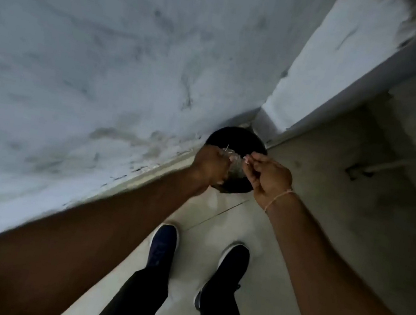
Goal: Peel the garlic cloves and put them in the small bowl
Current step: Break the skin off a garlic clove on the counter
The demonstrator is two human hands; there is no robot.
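Observation:
Both my hands hang over a round black bin (236, 138) that stands on the floor in the corner of the wall. My left hand (210, 166) is curled round a pale, papery clump that looks like garlic skins (231, 156), with a thin stalk sticking up from it. My right hand (269, 184) faces it, and its fingertips pinch a small pale scrap (246, 161). The picture is blurred, so I cannot tell skin from clove. No small bowl is in view.
A stained grey-white wall (94, 59) runs along the left, close to my left forearm. Pale floor tiles (329, 202) spread to the right. My two dark shoes (164, 245) stand on the floor below the bin.

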